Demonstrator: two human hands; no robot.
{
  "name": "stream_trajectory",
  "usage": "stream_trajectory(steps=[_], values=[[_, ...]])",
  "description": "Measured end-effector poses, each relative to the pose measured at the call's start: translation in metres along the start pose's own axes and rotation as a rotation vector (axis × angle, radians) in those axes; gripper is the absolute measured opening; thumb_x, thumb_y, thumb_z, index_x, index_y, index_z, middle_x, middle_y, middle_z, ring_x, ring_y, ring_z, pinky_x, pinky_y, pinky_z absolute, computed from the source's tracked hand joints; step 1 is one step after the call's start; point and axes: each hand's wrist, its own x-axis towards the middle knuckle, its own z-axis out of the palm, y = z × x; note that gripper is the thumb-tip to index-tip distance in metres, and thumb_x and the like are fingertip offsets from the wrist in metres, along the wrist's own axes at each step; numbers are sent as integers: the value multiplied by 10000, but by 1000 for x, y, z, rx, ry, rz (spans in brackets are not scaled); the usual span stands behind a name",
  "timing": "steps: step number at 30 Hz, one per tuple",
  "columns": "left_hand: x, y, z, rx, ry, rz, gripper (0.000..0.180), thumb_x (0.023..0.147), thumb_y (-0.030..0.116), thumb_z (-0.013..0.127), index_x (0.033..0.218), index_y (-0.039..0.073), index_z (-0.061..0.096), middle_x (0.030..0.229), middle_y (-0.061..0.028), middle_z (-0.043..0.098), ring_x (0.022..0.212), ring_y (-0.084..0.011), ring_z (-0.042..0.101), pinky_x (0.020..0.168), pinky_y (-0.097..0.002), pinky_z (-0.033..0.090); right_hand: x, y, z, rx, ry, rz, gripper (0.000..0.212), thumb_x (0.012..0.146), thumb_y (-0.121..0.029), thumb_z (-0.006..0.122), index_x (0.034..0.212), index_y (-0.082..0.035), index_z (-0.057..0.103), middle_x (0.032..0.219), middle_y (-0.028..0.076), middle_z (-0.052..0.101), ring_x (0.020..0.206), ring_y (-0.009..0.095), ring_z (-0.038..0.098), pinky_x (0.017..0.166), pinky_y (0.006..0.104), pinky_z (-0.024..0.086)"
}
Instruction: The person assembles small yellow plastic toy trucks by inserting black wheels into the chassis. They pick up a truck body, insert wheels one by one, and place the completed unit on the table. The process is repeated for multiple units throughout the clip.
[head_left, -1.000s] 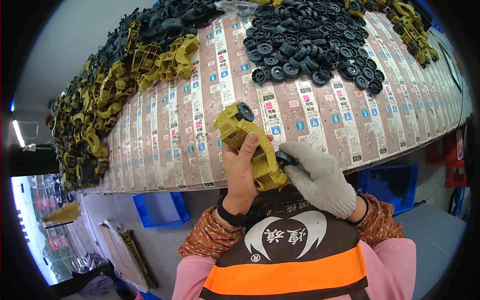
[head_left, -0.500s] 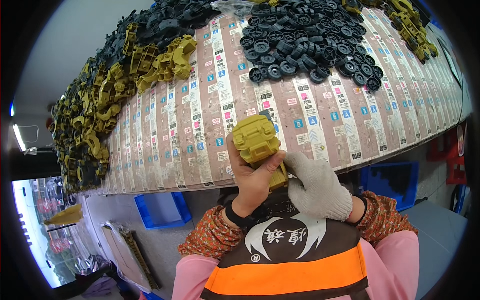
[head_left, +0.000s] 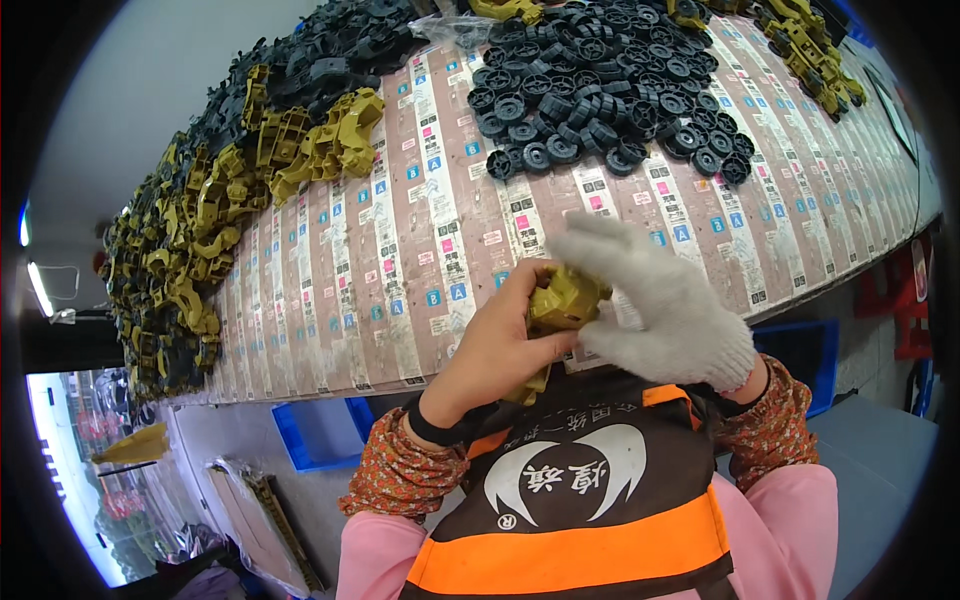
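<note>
My bare left hand (head_left: 495, 345) grips a yellow plastic toy-vehicle body (head_left: 565, 300) above the table's near edge, fingers behind it and thumb across its near side. A lower yellow end shows below the palm. My right hand (head_left: 665, 305), in a whitish knit glove, is at the right of the body with its fingers stretched out and slightly blurred. The gloved fingers pass over the body's far right corner, and the thumb lies close to its right side. Whether the glove touches it, I cannot tell.
A table (head_left: 330, 290) covered with printed strips curves before me. Black toy wheels (head_left: 600, 90) are heaped at its far middle. Yellow body parts (head_left: 200, 210) and dark parts (head_left: 310, 80) pile along the left. Assembled yellow pieces (head_left: 810, 55) lie far right. Blue bins (head_left: 320, 430) stand below the edge.
The yellow body has tilted and come slightly lower and to the right in my left hand. My gloved right hand has risen from its lower right side, fingers now extended over it.
</note>
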Motion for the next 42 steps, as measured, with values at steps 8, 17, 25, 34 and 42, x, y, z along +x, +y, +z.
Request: stream_trajectory(steps=[8,17,25,34,42], values=[[-15,-8,-34,-873,-95,-101,937,928,282,798,1660,157,227,1503,-125,525,1305,-286,603,972,-397,516,-25,40,-8,593,68,461,440,840,-133,843,1198,-25,612,1074,95,678,953,154,687,836,321,573],[8,-14,-8,-1128,258,32,691,1068,265,665,1647,154,305,1468,-83,567,1333,-267,610,1100,-467,551,-25,33,-9,285,-8,293,294,929,-181,771,1149,-21,660,971,126,723,878,223,720,795,377,577],[-6,-21,-13,-1033,321,-119,522,1086,362,637,1508,98,480,1173,-81,674,1010,-218,730,822,-407,668,13,134,-89,-954,326,147,135,954,-114,652,1073,-77,599,996,157,651,950,380,675,800,498,559],[-11,-28,-3,-1045,308,-165,507,1053,279,701,1470,134,452,1196,-55,646,1019,-177,715,814,-365,659,21,126,-76,-688,285,340,252,939,-134,669,1186,-90,650,1084,177,662,1029,397,679,883,508,560],[-7,-27,-1,-1072,307,-184,538,1049,246,707,1498,149,426,1205,-41,640,1028,-172,711,833,-356,654,11,133,-81,-835,216,178,275,926,-118,678,1198,-81,660,1092,179,667,1063,391,669,888,496,557]])
